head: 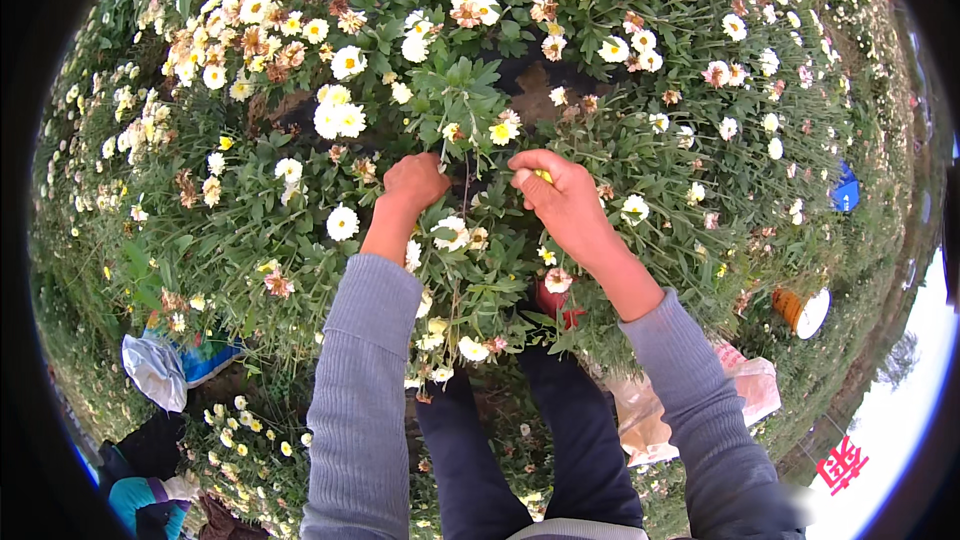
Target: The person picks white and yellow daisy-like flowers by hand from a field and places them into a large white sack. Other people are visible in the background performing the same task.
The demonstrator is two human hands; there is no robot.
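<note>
My left hand (416, 184) is curled among chrysanthemum plants, its fingers closed at a leafy chrysanthemum stem (465, 101); the fingertips are mostly hidden. To its right, my right hand (559, 199) has thumb and forefinger bent together around a small yellow object (543, 175), mostly covered by the fingers. Between and just above the hands are a yellow-centred bloom (503, 133) and a thin bare stem (466, 180). White chrysanthemums (450, 232) stand just below the left hand. Near my right wrist hangs a pinkish, fading bloom (558, 280).
Dense flowering plants surround me, with dark ground sheeting (592, 75) showing ahead. A white-and-blue sack (156, 371) lies left; a pale sack (645, 420) is by my right arm. Farther right are an orange bucket (787, 307) and a blue object (846, 189). Another person's sleeve (131, 499) shows lower left.
</note>
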